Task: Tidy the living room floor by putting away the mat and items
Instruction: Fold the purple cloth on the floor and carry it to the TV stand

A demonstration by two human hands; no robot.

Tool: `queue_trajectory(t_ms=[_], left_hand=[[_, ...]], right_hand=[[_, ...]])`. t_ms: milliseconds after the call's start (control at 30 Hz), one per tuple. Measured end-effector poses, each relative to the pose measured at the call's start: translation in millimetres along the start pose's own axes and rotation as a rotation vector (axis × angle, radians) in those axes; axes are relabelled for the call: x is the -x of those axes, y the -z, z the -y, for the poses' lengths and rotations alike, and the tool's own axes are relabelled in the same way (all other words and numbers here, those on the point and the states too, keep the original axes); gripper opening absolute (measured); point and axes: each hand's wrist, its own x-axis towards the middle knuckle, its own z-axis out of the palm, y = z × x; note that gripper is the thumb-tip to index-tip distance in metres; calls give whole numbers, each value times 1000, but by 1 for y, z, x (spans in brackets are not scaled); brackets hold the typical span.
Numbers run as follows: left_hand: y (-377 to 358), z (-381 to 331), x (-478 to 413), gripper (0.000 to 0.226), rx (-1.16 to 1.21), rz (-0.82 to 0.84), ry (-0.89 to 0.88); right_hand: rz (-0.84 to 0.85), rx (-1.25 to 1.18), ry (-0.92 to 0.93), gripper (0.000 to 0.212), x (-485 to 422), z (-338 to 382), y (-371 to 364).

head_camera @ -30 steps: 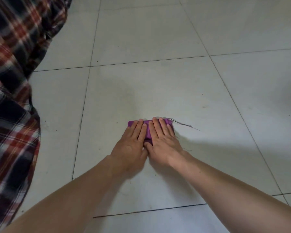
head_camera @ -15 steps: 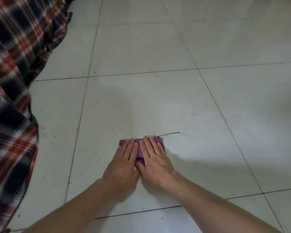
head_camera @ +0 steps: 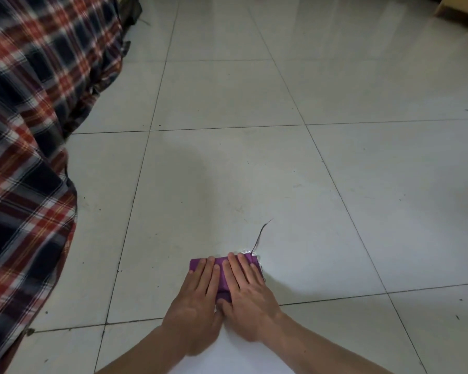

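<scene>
Down the left edge of the frame I see a plaid cloth (head_camera: pixel 25 130) draped over the pale tiled floor (head_camera: pixel 227 171); I leave it alone for this step.

In the lower middle, my left hand (head_camera: pixel 197 298) lies flat, fingers straight and close together, pressing on the left half of the folded purple mat (head_camera: pixel 223 276). The mat sits on the floor as a small, tight packet, mostly covered by both palms. Touching the left hand, thumb to thumb, my right hand (head_camera: pixel 247 292) is spread flat the same way over the right half.

I judge this to be the final press that sets the fold. To do it well, I would bear down evenly through both palms and check that the edges line up before lifting. When picking it up, I would pinch it from both sides so the layers do not spring apart.

Just right of the fingertips, a loose thread (head_camera: pixel 260 234) trails up from the mat's far corner; it could snag. A wooden furniture piece (head_camera: pixel 462 9) shows at upper right.
</scene>
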Motion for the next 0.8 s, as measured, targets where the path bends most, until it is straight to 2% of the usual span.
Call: queue_trajectory(t_ms=[233,367,467,533,700,800], left_hand=[[5,-10,0,69,-30,96,35],[3,-26,-8,69,-27,83,8],[13,-50,-18,74,20,86,-21],[17,-68,-27,74,14,161,-64],[26,-115,-54,73,10,232,-97],[25,-139,-68,72,-10,245,-126]], right_hand=[[19,13,38,74,4,-12,0],[-8,23,26,74,11,-27,1],[-62,30,23,73,26,-50,1],[-89,13,13,74,36,-70,-1],[-61,-7,-14,83,58,-118,5],[-55,-20,-58,81,70,-142,9]])
